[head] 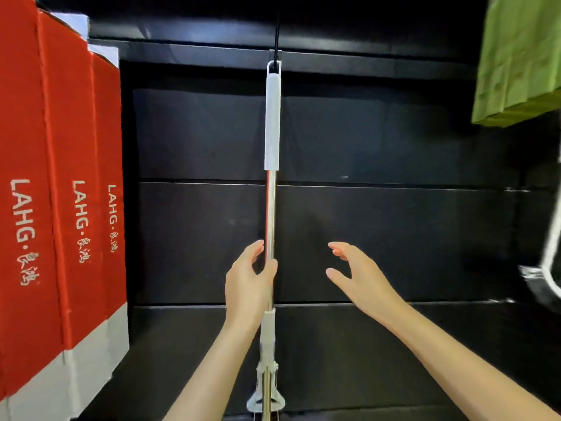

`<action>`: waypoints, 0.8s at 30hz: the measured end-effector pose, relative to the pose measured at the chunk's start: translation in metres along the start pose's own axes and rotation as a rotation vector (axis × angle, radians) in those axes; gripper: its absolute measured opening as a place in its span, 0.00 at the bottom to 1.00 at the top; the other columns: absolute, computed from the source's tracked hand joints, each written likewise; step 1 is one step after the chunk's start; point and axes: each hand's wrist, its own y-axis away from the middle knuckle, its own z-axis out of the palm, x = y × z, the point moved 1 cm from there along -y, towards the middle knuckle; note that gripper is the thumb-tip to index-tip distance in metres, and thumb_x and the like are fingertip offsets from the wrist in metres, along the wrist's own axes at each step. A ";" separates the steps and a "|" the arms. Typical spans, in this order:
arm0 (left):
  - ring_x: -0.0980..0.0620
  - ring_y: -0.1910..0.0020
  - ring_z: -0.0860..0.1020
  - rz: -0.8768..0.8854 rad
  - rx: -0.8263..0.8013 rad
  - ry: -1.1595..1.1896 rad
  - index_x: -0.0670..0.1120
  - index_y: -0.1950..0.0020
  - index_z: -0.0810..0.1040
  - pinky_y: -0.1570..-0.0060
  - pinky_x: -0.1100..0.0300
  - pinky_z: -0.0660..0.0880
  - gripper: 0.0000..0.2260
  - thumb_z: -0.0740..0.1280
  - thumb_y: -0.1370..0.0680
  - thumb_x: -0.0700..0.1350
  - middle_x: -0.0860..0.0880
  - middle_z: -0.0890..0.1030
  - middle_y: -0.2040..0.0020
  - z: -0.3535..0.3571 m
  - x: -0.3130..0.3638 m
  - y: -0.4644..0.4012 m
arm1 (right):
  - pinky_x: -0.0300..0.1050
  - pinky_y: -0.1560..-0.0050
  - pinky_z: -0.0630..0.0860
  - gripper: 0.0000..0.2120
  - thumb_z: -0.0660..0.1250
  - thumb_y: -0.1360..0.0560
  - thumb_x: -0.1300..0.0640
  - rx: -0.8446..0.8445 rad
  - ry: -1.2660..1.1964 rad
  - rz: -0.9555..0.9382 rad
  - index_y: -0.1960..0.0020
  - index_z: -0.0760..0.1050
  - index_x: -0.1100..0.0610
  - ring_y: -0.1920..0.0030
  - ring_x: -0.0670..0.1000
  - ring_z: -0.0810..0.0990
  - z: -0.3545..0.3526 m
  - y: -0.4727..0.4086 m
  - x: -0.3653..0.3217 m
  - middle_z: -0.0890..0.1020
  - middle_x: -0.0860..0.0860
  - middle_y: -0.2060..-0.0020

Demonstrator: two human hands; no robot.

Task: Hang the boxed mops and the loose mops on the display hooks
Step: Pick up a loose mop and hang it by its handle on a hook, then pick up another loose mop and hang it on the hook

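Observation:
A loose mop (272,123) with a white grip and a shiny metal pole hangs by its top loop on a black display hook (277,41) against the black panel wall. My left hand (250,284) is at the pole below the grip, thumb on the metal and fingers loosely curved beside it. My right hand (358,275) hovers a short way to the right of the pole, fingers spread and holding nothing. Three red boxed mops (60,192) marked LAHG hang in a row at the left.
Green cloth (516,62) hangs at the upper right. A blurred metal and white object (546,268) sits at the right edge. The black slatted wall (394,223) spans the middle between the boxes and the green cloth.

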 end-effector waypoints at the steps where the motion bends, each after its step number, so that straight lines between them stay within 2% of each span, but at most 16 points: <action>1: 0.57 0.34 0.71 0.043 -0.041 -0.024 0.51 0.30 0.70 0.36 0.61 0.66 0.20 0.66 0.22 0.44 0.56 0.74 0.33 0.006 0.000 0.019 | 0.38 0.35 0.64 0.24 0.63 0.22 0.52 -0.005 0.029 0.034 0.28 0.62 0.46 0.32 0.42 0.68 -0.002 0.026 0.010 0.69 0.43 0.31; 3: 0.61 0.34 0.69 0.096 -0.157 -0.059 0.53 0.29 0.69 0.35 0.64 0.65 0.21 0.65 0.22 0.46 0.58 0.72 0.33 0.023 -0.005 0.059 | 0.40 0.32 0.64 0.24 0.62 0.22 0.50 -0.019 0.100 0.125 0.28 0.61 0.46 0.31 0.42 0.67 -0.005 0.080 0.030 0.68 0.42 0.30; 6: 0.58 0.33 0.70 0.070 -0.405 -0.075 0.52 0.30 0.69 0.33 0.61 0.66 0.21 0.66 0.23 0.46 0.57 0.72 0.32 0.061 -0.020 0.126 | 0.40 0.31 0.64 0.23 0.62 0.22 0.49 -0.046 0.164 0.306 0.28 0.62 0.47 0.31 0.43 0.67 -0.016 0.164 0.062 0.69 0.43 0.31; 9: 0.55 0.35 0.73 -0.071 -0.683 -0.010 0.50 0.31 0.71 0.33 0.58 0.68 0.21 0.67 0.24 0.45 0.52 0.75 0.33 0.099 -0.033 0.200 | 0.39 0.33 0.64 0.23 0.62 0.22 0.49 -0.073 0.161 0.504 0.28 0.63 0.48 0.31 0.44 0.68 -0.036 0.249 0.089 0.70 0.45 0.31; 13: 0.54 0.39 0.75 -0.238 -0.994 0.047 0.48 0.32 0.72 0.35 0.59 0.70 0.20 0.68 0.24 0.44 0.50 0.77 0.35 0.133 -0.032 0.300 | 0.42 0.33 0.67 0.23 0.61 0.22 0.48 -0.084 0.173 0.735 0.29 0.64 0.50 0.32 0.46 0.69 -0.076 0.362 0.115 0.70 0.46 0.31; 15: 0.55 0.40 0.75 -0.252 -1.133 0.048 0.48 0.31 0.71 0.40 0.65 0.72 0.21 0.68 0.24 0.44 0.50 0.76 0.35 0.146 -0.024 0.343 | 0.43 0.35 0.69 0.22 0.60 0.21 0.48 -0.057 0.176 0.833 0.29 0.65 0.51 0.33 0.47 0.71 -0.096 0.417 0.119 0.72 0.47 0.33; 17: 0.55 0.43 0.76 -0.277 -1.247 0.059 0.47 0.31 0.70 0.51 0.75 0.72 0.20 0.67 0.23 0.43 0.49 0.76 0.37 0.161 -0.015 0.383 | 0.40 0.39 0.70 0.19 0.60 0.21 0.50 -0.002 0.172 0.931 0.31 0.67 0.52 0.36 0.47 0.72 -0.117 0.474 0.118 0.74 0.48 0.35; 18: 0.55 0.44 0.77 -0.300 -1.294 0.074 0.46 0.32 0.71 0.54 0.75 0.72 0.19 0.66 0.23 0.43 0.48 0.77 0.37 0.169 -0.006 0.404 | 0.38 0.41 0.69 0.19 0.60 0.21 0.50 0.027 0.177 0.980 0.31 0.67 0.53 0.36 0.48 0.73 -0.127 0.504 0.118 0.74 0.48 0.36; 21: 0.53 0.44 0.78 -0.323 -1.442 0.085 0.47 0.35 0.73 0.46 0.65 0.71 0.16 0.66 0.22 0.43 0.48 0.79 0.41 0.198 0.026 0.474 | 0.41 0.40 0.71 0.18 0.60 0.21 0.48 0.139 0.177 1.136 0.33 0.69 0.51 0.39 0.48 0.75 -0.161 0.599 0.119 0.75 0.48 0.37; 24: 0.51 0.48 0.79 -0.269 -1.576 0.094 0.54 0.50 0.77 0.43 0.56 0.74 0.06 0.67 0.25 0.44 0.50 0.80 0.51 0.232 0.074 0.555 | 0.44 0.38 0.71 0.17 0.61 0.22 0.49 0.288 0.124 1.302 0.34 0.71 0.51 0.39 0.48 0.76 -0.203 0.696 0.116 0.78 0.48 0.39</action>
